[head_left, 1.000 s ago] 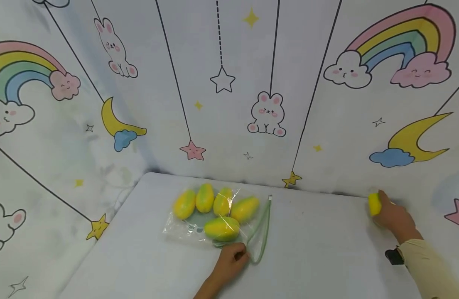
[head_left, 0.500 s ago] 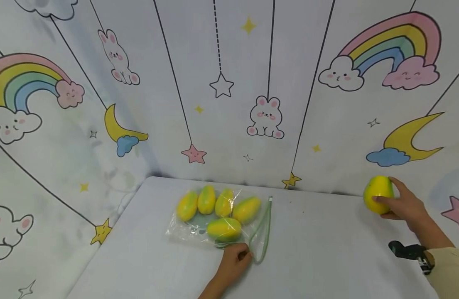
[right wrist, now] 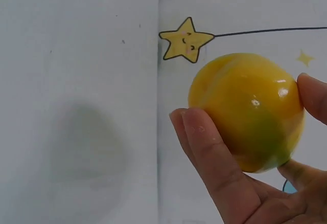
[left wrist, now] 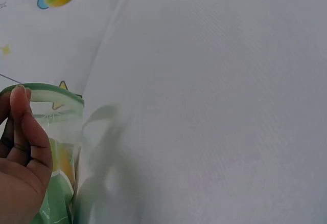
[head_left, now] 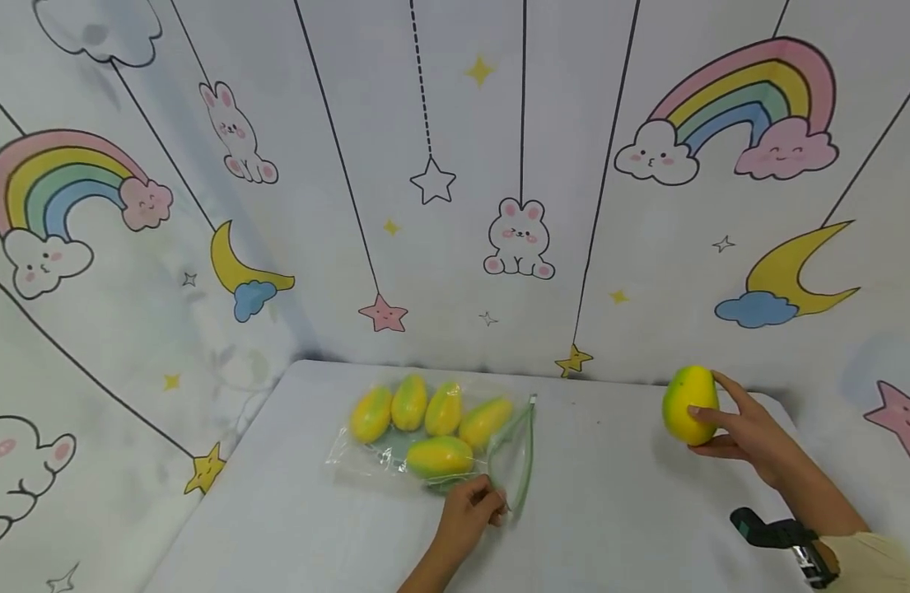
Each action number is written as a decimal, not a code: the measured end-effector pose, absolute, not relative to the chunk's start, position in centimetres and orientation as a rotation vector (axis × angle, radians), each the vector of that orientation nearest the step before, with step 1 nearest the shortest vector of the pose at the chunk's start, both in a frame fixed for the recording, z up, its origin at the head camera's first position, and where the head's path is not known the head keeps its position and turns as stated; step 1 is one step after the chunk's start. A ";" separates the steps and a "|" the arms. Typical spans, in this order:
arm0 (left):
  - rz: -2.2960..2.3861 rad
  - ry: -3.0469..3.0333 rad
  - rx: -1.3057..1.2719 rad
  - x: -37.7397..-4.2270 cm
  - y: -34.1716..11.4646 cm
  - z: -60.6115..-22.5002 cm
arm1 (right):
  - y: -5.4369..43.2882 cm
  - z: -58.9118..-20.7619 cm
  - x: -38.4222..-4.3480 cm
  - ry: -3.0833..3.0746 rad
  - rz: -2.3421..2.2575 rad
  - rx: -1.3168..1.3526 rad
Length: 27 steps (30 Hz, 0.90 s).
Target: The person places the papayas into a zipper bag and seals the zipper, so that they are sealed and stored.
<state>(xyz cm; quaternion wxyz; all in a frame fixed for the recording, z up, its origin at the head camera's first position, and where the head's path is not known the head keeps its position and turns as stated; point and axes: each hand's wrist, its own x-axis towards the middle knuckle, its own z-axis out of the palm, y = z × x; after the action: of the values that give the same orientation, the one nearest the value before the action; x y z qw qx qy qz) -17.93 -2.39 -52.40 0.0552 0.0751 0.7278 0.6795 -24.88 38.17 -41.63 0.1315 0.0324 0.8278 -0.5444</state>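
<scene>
My left hand (head_left: 469, 515) pinches the green-edged mouth of a clear zip bag (head_left: 366, 465) on the white table. In the left wrist view, the fingertips (left wrist: 20, 93) hold the bag's green rim (left wrist: 51, 89), and the mouth gapes beside them. Several yellow-green, mango-shaped fruits lie in the bag, one of them (head_left: 440, 457) nearest the hand. My right hand (head_left: 747, 428) grips another such fruit (head_left: 690, 403) above the table, right of the bag. In the right wrist view, thumb and fingers stand on opposite sides of this smooth, glossy fruit (right wrist: 250, 111).
The white table (head_left: 603, 494) ends at a back wall (head_left: 455, 272) printed with rainbows, moons and stars. Another printed wall (head_left: 128, 346) stands along the left. A black wrist strap device (head_left: 777, 531) sits on the right forearm.
My right hand has lifted the fruit from the back right, turned it, and carried it left toward the bag. The left hand has shifted the bag's mouth slightly. The head view has shifted a little.
</scene>
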 end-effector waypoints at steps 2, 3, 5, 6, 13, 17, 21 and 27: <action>2.118 2.095 0.149 -18.0 -2.4 -52.3 | 37.8 -41.8 -24.7 2.394 -1.568 0.079; 2.138 2.052 0.122 -18.0 -2.3 -52.2 | 37.6 -41.9 -24.5 2.383 -1.568 0.075; 2.148 2.025 0.099 -18.1 -2.3 -52.2 | 37.1 -42.1 -24.3 2.363 -1.576 0.069; 2.153 2.018 0.092 -18.1 -2.2 -52.2 | 36.7 -42.2 -24.2 2.354 -1.582 0.062; 2.162 2.044 0.079 -18.0 -2.4 -52.1 | 34.1 -43.0 -23.8 2.256 -1.611 0.028; 2.144 2.129 0.100 -18.1 -3.0 -52.1 | 32.9 -43.7 -23.8 2.183 -1.634 0.031; 2.149 2.183 0.148 -18.3 -3.6 -52.1 | 31.5 -44.5 -23.8 2.121 -1.660 0.042; 2.095 2.224 0.230 -18.3 -3.7 -52.0 | 28.6 -45.8 -23.8 2.032 -1.690 -0.007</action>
<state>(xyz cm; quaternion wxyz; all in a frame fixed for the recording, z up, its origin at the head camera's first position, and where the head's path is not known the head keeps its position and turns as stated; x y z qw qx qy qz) -18.26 -3.69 -51.98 0.0387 0.0749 0.7254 0.6831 -23.79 28.58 -45.76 0.2466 -0.0027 0.7452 -0.6196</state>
